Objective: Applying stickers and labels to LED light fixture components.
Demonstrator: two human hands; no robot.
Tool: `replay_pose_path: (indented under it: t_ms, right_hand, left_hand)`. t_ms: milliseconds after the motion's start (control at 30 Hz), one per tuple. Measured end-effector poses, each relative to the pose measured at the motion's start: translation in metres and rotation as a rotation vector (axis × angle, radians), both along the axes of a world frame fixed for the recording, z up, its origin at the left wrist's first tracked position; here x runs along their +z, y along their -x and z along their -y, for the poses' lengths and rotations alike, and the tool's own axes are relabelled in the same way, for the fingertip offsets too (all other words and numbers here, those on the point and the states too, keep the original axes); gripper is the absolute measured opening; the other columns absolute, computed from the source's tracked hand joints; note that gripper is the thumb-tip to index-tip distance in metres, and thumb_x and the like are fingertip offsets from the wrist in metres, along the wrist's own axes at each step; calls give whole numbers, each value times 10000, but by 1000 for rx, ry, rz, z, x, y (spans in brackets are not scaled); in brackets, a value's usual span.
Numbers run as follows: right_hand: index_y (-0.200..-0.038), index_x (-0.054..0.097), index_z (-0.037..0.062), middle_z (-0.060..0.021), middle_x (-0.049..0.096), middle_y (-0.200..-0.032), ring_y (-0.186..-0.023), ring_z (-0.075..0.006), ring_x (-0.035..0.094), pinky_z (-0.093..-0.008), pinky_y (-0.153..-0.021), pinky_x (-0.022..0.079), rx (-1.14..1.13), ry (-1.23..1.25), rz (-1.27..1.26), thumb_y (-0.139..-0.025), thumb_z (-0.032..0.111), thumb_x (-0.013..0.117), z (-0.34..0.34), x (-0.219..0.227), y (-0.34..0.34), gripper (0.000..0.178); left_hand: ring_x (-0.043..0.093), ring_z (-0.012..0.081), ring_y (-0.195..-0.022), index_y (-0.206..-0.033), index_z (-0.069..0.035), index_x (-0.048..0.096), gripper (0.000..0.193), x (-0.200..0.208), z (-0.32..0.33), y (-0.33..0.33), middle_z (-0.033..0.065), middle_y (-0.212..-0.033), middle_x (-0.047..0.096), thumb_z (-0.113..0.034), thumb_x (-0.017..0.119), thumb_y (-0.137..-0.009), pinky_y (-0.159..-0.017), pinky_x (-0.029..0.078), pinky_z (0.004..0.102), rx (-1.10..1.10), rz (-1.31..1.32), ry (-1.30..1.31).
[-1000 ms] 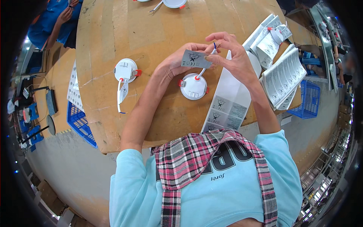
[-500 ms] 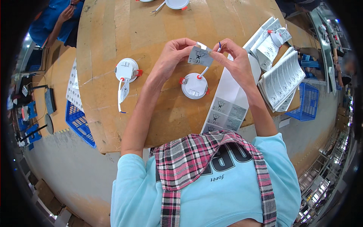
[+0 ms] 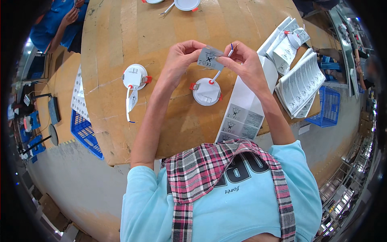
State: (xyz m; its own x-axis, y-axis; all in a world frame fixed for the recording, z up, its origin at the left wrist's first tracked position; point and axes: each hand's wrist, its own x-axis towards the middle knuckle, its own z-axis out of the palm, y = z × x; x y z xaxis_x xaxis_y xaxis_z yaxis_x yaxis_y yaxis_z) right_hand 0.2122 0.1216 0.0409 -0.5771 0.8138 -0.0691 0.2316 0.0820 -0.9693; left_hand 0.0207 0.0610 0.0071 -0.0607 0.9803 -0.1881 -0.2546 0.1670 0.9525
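Head view: the left hand pinches the left edge of a small silver-grey label between thumb and fingers, and the right hand grips the label's right edge, its thumb on the printed face. A white cable runs up behind the label, and its end, with a thin blue wire showing, sticks up beside the right hand's fingers; whether those fingers also press on the cable cannot be told. Just below the hands, the cable's lower end joins a round white lamp with red-tipped spring clips at its sides, lying back side up on the brown desk. Beside this lamp, under the right forearm, a long label sheet slants toward the person, white at its upper part, with grey printed labels at its near end. Further right lie a fanned stack of label sheets and, above it, another white lamp resting on more sheets. Left of the left forearm is a second lamp, with a label folded around its cable. More lamps lie at the far edge of view. Beyond the desk, a blue basket stands on the right, another blue crate on the left, and a person in blue is at upper left.
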Motion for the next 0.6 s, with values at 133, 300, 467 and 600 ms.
replay_pose_path:
  t_ms: [133,300,467,600]
  right_hand:
    - [-829,567,25,-36,624,-748,-703,-76,590,-208,-650,471,-1,26,-36,-795,132,720,0,-1,1,190]
    - [-845,563,24,-34,623,-751,-696,-73,584,-208,-644,469,18,21,-36,-800,118,712,-1,0,2,181]
    - [-852,559,22,-36,623,-754,-685,-71,576,-211,-632,463,28,-7,-16,-804,110,703,-2,-2,2,176]
    - [-856,557,22,-39,626,-758,-683,-71,575,-213,-629,461,37,-18,1,-807,108,699,-3,-2,3,173]
  left_hand:
    - [622,74,-797,-939,-17,657,127,-2,0,1,35,-864,675,-100,598,-862,-752,497,228,11,-10,2]
    - [624,77,-789,-933,-9,657,126,0,0,2,39,-859,674,-93,600,-858,-753,501,234,25,-31,23]
    - [626,80,-782,-932,-7,659,123,0,-1,3,41,-851,673,-84,596,-859,-756,502,233,33,-35,35]
    - [625,81,-767,-933,-6,662,122,-1,-1,3,44,-849,675,-80,598,-861,-747,501,229,44,-37,35]
